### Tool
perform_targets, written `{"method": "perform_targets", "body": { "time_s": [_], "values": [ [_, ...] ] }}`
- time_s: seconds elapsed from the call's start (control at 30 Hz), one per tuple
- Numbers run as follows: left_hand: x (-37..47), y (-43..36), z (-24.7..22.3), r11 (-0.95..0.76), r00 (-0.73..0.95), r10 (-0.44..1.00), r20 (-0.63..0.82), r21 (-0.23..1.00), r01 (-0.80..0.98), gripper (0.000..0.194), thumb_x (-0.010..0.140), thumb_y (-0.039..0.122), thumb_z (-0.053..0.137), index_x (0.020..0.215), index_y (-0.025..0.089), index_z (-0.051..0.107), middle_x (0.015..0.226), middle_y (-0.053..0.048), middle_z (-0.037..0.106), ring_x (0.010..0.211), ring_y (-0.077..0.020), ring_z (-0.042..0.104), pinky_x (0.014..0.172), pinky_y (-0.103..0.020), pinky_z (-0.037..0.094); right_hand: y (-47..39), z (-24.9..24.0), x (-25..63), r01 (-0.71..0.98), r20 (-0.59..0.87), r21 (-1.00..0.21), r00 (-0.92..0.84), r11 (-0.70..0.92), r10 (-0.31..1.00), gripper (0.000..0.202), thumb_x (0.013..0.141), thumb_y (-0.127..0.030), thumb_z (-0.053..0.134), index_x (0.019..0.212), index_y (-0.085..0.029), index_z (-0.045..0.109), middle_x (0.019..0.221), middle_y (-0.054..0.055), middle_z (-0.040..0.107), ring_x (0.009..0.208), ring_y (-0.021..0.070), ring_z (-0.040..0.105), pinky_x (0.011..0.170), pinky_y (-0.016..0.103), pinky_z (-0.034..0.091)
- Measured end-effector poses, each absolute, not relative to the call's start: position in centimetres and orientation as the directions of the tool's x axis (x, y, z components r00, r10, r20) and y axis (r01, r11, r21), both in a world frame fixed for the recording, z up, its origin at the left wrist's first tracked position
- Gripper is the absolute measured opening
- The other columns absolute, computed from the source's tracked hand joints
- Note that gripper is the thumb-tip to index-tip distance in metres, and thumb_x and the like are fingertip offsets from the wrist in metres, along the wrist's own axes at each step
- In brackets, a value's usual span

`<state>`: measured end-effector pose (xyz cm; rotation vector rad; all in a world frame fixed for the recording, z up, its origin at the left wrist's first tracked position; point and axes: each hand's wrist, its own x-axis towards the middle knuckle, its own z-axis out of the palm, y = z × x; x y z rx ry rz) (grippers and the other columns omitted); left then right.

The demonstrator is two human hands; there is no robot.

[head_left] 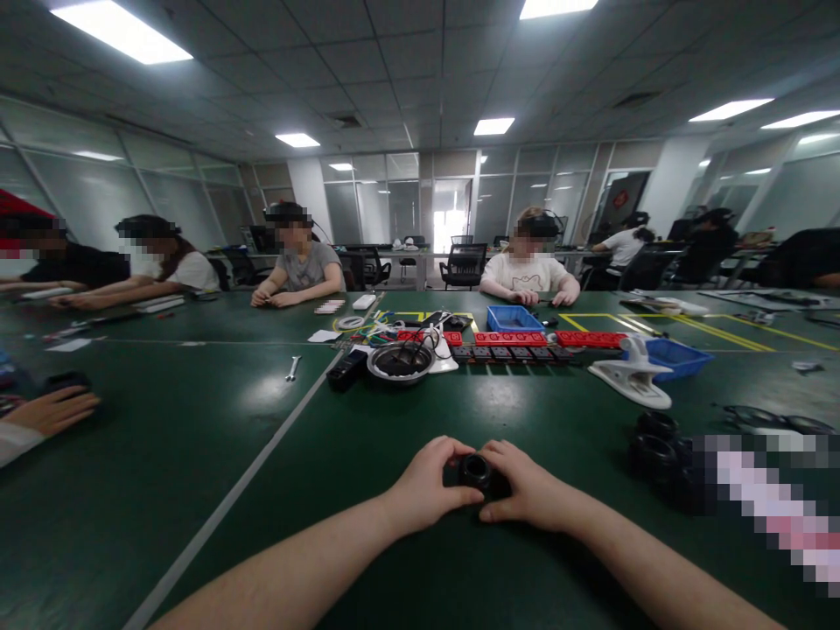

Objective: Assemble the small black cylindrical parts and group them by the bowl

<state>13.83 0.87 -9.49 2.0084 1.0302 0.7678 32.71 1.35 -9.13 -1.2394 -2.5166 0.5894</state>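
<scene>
A short black ring-shaped part (474, 471) with a round hole facing up sits between my two hands, low over the green table (315, 542). My left hand (430, 481) curls round its left side, thumb in front and fingers behind. From the right, my right hand (530, 488) closes on it, fingertips at its far edge and thumb near the front. Whether the part rests on the table top is hard to tell. To the right stand several similar black round parts (656, 451), partly covered by a blurred patch.
Ahead lie a metal bowl (402, 374), a red strip (512, 339), a white clamp-like stand (633, 385) and blue bins (679, 357). A wrench (293, 367) lies at left. A co-worker's hand (52, 409) rests at far left; other people sit across the table.
</scene>
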Motion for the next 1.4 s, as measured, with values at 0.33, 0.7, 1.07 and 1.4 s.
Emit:
{"method": "perform_targets", "body": {
  "time_s": [0.33,0.7,1.07,1.4],
  "values": [
    [14.7,0.1,-10.7,-0.333,0.320,0.927,0.197,0.824,0.457,0.039,0.056,0.019,0.073,0.090,0.017,0.054,0.090,-0.001,0.051,0.083,-0.0173,0.048,0.073,-0.027,0.037,0.3,-9.8,30.8,0.867,0.128,-0.272,-0.396,0.417,0.909,0.024,0.063,-0.040,0.063,0.068,-0.017,0.058,0.067,0.003,0.058,0.067,0.0181,0.050,0.062,0.028,0.032],
    [13.7,0.8,-9.6,-0.409,0.497,0.854,0.158,0.793,0.451,0.039,0.060,0.026,0.070,0.095,0.020,0.055,0.088,0.000,0.049,0.074,-0.0139,0.045,0.064,-0.023,0.037,1.5,-8.7,33.0,0.622,-0.037,-0.655,-0.594,0.430,0.803,0.031,0.064,-0.026,0.064,0.093,-0.017,0.057,0.091,0.003,0.057,0.085,0.0192,0.051,0.072,0.028,0.038],
    [14.5,0.4,-10.0,-0.274,0.297,0.945,0.136,0.825,0.495,0.040,0.054,0.024,0.074,0.089,0.019,0.055,0.090,-0.001,0.051,0.081,-0.0175,0.046,0.070,-0.027,0.036,0.0,-10.1,30.2,0.902,0.175,-0.231,-0.331,0.365,0.927,0.019,0.063,-0.032,0.062,0.071,-0.017,0.052,0.071,0.003,0.058,0.070,0.0205,0.050,0.067,0.031,0.031],
    [14.1,1.0,-9.8,-0.331,0.422,0.895,0.142,0.846,0.418,0.040,0.056,0.027,0.074,0.089,0.018,0.055,0.089,-0.001,0.050,0.079,-0.0156,0.047,0.067,-0.025,0.037,1.8,-8.9,32.7,0.572,-0.050,-0.720,-0.607,0.393,0.793,0.027,0.066,-0.026,0.062,0.091,-0.017,0.056,0.087,0.002,0.056,0.082,0.0183,0.051,0.072,0.027,0.039]
  ]
}}
